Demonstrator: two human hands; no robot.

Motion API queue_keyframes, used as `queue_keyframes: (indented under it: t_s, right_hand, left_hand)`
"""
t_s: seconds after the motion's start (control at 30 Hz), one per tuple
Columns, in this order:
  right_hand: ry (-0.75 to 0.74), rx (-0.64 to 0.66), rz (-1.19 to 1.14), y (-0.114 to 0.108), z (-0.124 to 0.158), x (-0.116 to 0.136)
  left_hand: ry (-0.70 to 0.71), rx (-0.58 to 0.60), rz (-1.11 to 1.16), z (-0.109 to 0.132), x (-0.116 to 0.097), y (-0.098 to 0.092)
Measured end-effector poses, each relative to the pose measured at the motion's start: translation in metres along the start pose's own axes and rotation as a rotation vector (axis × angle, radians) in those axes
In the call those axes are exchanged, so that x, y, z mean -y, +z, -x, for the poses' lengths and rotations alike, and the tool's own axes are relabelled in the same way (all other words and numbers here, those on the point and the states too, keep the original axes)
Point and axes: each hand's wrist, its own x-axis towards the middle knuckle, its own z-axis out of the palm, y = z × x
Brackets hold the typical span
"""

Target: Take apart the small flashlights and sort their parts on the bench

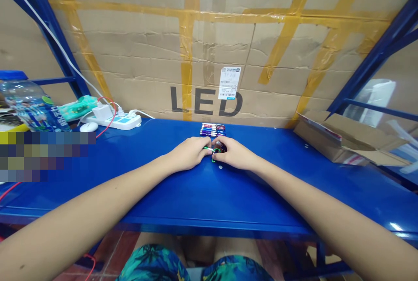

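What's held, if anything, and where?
A small green-and-white piece, pinched near its left end by the left hand; whether the right hand grips it too is unclear.

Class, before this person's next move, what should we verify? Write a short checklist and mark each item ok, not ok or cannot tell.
1. Left hand pinches the thin green-and-white piece: ok.
2. Right hand grips that same piece: cannot tell; its curled fingers are beside it, but contact is unclear.
3. Slim red, white and blue striped items lie grouped beyond the hands: ok.
4. Glossy blue tabletop near the hands is free of stray bits: not ok; a small pale round spot shows there.
5. Open brown cardboard box stands apart from both hands: ok.
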Motion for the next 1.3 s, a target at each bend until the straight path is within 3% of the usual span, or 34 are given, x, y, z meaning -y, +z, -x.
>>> queue_keyframes:
  t_s: [0.1, 0.33, 0.63, 1.0, 1.3]
  right_hand:
    - [0.004, -0.026, -0.047, 0.000, -0.001, 0.001]
    - [-0.077, 0.039, -0.247, -0.002, -0.002, -0.005]
    - [-0.237, 0.039, 0.164, -0.009, 0.000, -0.011]
    - [-0.262, -0.008, 0.236, 0.000, 0.000, -0.019]
    - [-0.312, -0.004, 0.288, -0.005, 0.000, -0.015]
  left_hand:
    - [-0.059, -0.036, -0.014, 0.001, -0.003, -0.004]
    - [-0.023, -0.015, 0.021, 0.004, -0.005, -0.008]
    - [-0.004, 0.024, -0.056, 0.004, -0.004, -0.003]
    - [-0.072, 0.058, -0.258, 0.001, -0.008, 0.009]
    - [-0.160, 0.031, 0.190, -0.007, 0.002, -0.001]
